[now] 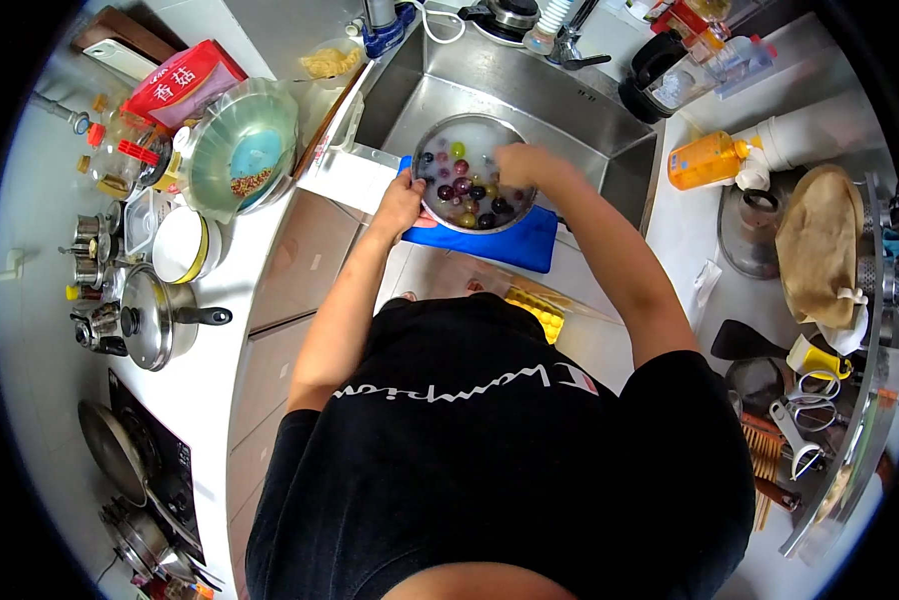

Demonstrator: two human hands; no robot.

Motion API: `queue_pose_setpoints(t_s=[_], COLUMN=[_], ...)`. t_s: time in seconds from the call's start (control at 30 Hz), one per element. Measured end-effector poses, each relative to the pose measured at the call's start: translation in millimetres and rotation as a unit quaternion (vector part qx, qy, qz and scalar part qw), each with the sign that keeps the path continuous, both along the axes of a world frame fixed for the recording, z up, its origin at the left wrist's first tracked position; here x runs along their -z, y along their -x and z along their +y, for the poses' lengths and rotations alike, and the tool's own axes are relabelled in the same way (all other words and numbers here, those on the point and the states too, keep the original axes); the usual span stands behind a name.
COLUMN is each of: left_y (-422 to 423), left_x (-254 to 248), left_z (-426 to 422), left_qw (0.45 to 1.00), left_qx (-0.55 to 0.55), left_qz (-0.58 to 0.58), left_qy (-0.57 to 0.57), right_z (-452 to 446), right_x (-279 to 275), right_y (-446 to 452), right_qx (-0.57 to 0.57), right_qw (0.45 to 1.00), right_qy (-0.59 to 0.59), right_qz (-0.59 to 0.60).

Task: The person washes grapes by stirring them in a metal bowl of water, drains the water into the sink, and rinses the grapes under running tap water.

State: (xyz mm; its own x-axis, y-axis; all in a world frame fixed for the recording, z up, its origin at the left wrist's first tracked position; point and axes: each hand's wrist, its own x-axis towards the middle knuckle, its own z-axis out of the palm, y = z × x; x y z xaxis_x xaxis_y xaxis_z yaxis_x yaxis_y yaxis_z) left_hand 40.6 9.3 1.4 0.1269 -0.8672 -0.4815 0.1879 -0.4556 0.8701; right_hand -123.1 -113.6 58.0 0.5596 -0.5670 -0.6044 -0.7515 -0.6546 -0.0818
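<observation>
Both arms reach forward. The left hand (400,203) grasps the left side of a metal bowl (476,230) over a blue cloth (532,240) at the sink's (570,120) near edge. Grapes (462,186) float just beside the right hand (522,165), dipped inside, blurred; its grip I cannot tell.

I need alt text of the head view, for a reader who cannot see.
A person's left hand holds a bowl of round fruit at a sink, while the blurred right hand reaches over it. On the counter at left stands a lidded pot.
</observation>
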Motion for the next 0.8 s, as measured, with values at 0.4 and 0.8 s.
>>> queue_pose_setpoints(t_s=[0.4,0.8], left_y=[1.3,1.0], left_x=[-1.2,0.6], left_z=[1.2,1.5], left_qw=[1.000,1.000], left_qx=[-0.001,0.003], left_qz=[0.000,-0.009], left_qy=[0.013,0.008], right_z=[-10.2,-19.6], right_x=[21.5,13.8], right_y=[17.3,14.4], right_qx=[-0.024,0.308], right_qw=[0.995,0.884], right_qy=[0.000,-0.248], right_qz=[-0.100,-0.249])
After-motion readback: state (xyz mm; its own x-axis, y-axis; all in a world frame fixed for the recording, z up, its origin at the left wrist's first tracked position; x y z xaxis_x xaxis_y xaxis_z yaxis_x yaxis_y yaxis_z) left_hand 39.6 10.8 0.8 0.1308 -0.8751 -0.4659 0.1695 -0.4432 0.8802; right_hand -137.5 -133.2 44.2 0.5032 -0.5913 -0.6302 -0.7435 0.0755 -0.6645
